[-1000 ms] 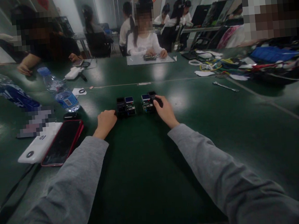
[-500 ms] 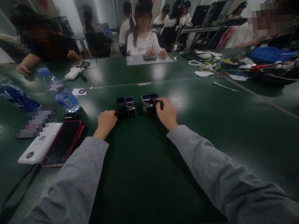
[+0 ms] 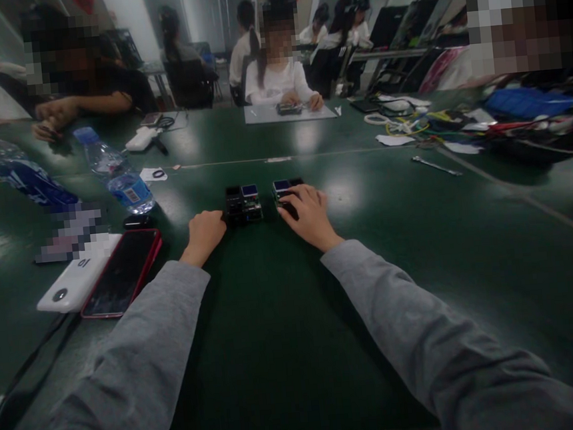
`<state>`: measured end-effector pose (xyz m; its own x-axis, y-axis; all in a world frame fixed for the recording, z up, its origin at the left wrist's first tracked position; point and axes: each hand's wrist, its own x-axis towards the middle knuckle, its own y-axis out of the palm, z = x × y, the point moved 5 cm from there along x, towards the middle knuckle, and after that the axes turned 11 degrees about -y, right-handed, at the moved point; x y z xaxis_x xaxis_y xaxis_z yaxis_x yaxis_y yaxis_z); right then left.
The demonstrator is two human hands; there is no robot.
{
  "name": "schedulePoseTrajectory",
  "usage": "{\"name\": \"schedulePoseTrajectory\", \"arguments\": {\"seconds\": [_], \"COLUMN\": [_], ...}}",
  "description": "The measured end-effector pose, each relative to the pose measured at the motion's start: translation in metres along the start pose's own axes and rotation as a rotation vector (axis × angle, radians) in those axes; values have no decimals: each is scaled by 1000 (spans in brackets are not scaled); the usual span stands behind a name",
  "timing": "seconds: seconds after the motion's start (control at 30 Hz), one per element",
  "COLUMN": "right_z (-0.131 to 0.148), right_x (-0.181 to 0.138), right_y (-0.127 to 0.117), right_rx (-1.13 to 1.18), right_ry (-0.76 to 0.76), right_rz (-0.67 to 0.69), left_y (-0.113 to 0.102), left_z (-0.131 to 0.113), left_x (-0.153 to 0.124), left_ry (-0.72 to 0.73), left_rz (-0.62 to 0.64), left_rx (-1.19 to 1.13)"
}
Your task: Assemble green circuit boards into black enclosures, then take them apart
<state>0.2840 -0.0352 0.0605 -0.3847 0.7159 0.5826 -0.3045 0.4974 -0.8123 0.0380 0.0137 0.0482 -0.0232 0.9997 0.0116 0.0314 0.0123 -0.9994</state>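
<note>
Hands both out over the green table (image 3: 258,351), head view, gray sleeves. Left hand (image 3: 203,237) curled, knuckles up, at the left side of the left circuit device (image 3: 244,204); fingers bent in, tips hidden, can't tell if they grip it. Right hand (image 3: 311,216) over the right circuit device (image 3: 281,187), thumb and fingers moderately spread, covering much of it; can't tell if holding or just resting. Both devices sit on the table near its middle, side by side, small gap between, each with a small screen on top facing up; left one shows a black section plus a board with small parts.

Left of the left arm: red-edged phone (image 3: 121,273) face up, white slab (image 3: 69,287) just beside it, black case (image 3: 138,222) above. Farther: blue-capped bottle (image 3: 119,173) tilted in view, larger bottle (image 3: 26,171) beyond it at left. Right side: wrench (image 3: 437,166) lying flat, cable heap (image 3: 409,120), blue item (image 3: 530,101).

Across the table: person in white (image 3: 277,78), hands at a small device (image 3: 290,108) on a white sheet (image 3: 258,116); person in black (image 3: 114,83) at left, hands together.
</note>
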Motion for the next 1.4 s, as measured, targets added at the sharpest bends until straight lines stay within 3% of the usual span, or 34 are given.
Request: {"name": "schedulePoseTrajectory", "arguments": {"seconds": [0.43, 1.4], "right_z": [3, 2], "right_x": [-1, -1], "right_y": [3, 8], "right_rx": [49, 63], "right_ry": [-30, -49], "right_rz": [72, 67], "left_y": [-4, -4], "left_z": [-1, -1], "left_x": [-4, -4], "left_ry": [14, -2], "left_rz": [-7, -5], "left_rx": [-5, 2]}}
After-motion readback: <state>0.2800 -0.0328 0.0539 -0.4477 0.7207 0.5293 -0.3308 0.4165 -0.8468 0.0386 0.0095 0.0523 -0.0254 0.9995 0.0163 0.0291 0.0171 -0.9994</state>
